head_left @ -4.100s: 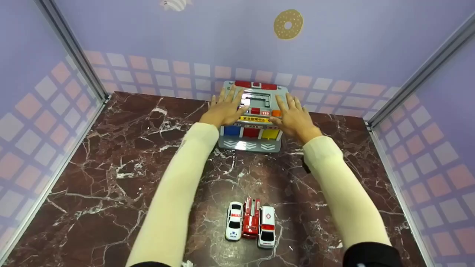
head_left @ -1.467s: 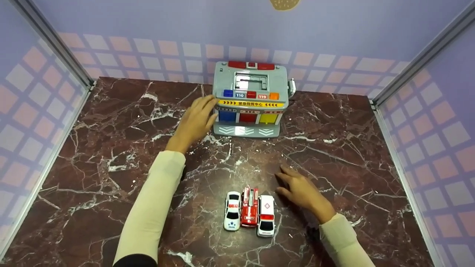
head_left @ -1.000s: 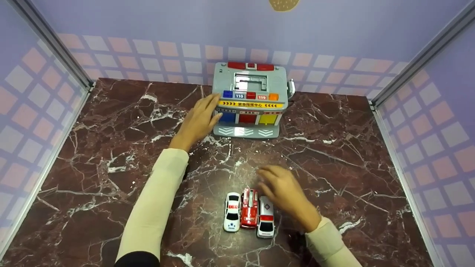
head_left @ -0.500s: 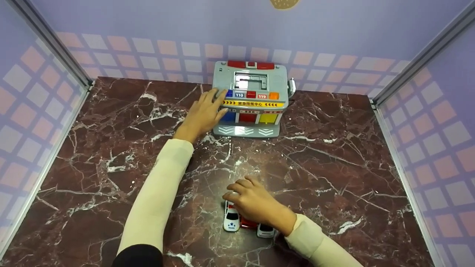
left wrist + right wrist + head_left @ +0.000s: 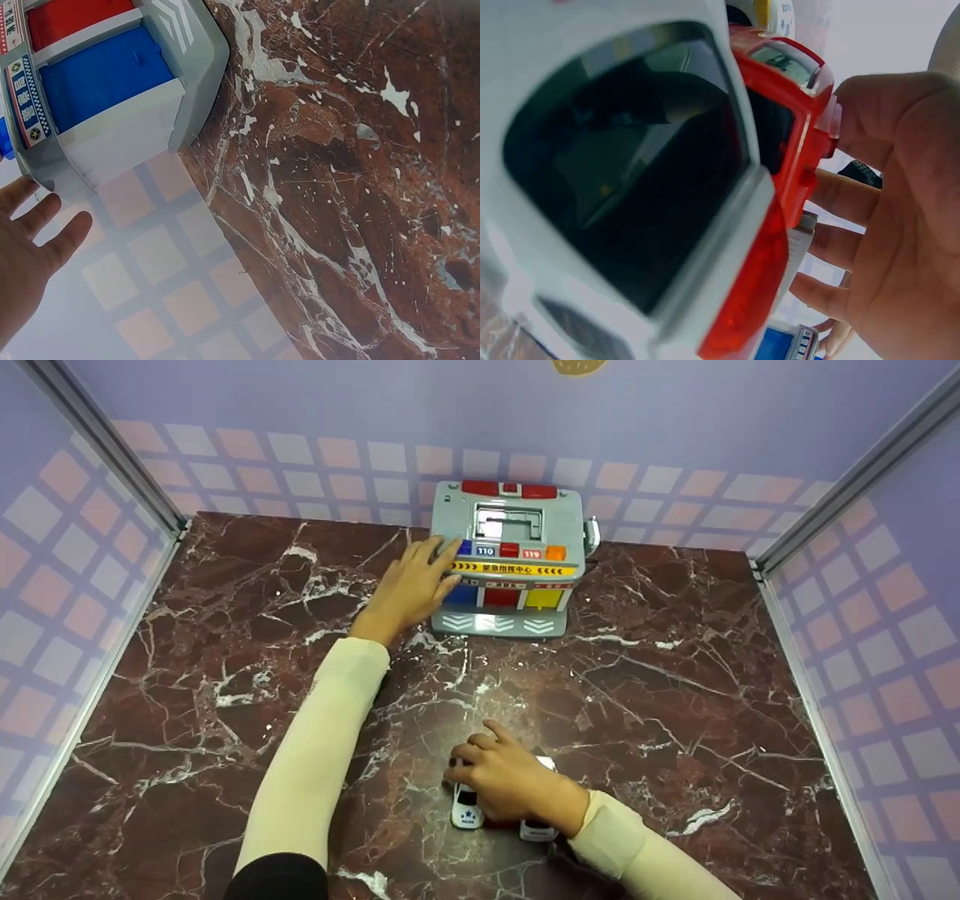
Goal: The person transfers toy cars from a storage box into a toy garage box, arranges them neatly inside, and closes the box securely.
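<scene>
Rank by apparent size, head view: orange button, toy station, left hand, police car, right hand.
1. Toy station
2. Left hand and right hand: too alike to rank
3. Police car, visible part only; right hand covers some
4. Orange button

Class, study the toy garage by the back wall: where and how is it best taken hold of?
Take the toy garage by the two side edges of its roof, probably from the front and above: it stands broad and upright, rear close to the back wall. Mind the white piece jutting from its right side.
</scene>
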{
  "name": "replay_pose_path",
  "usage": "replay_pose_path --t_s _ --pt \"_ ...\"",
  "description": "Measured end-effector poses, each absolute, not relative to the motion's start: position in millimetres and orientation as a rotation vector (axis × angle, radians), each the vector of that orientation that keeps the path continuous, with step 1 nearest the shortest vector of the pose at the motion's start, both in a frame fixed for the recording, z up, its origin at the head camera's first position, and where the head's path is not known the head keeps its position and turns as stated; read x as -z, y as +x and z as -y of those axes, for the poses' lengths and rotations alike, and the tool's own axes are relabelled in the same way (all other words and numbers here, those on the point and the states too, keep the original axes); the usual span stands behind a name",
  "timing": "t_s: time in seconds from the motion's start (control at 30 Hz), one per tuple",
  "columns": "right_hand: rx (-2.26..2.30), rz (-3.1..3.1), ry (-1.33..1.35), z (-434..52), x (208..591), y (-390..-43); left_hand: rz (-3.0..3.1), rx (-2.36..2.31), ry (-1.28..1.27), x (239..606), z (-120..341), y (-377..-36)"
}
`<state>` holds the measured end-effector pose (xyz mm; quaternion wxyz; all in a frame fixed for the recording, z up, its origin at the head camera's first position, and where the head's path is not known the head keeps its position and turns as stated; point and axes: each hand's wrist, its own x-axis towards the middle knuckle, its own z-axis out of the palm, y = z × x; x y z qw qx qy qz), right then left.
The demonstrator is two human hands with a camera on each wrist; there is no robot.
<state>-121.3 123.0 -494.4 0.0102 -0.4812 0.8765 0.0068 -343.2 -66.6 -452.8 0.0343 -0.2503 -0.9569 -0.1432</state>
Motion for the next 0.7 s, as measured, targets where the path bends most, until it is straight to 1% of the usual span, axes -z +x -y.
replay_pose_path --t_s 0.43,0.7 --pt "-0.181 -2.650 -1.465 -112.5 496.1 -121.7 2.920 0.459 -0.777 452.2 68.3 -342.6" --pt "-0.221 -2.681 -1.554 -109.3 503.2 -123.0 2.926 0.466 -0.780 452.4 69.1 -343.4"
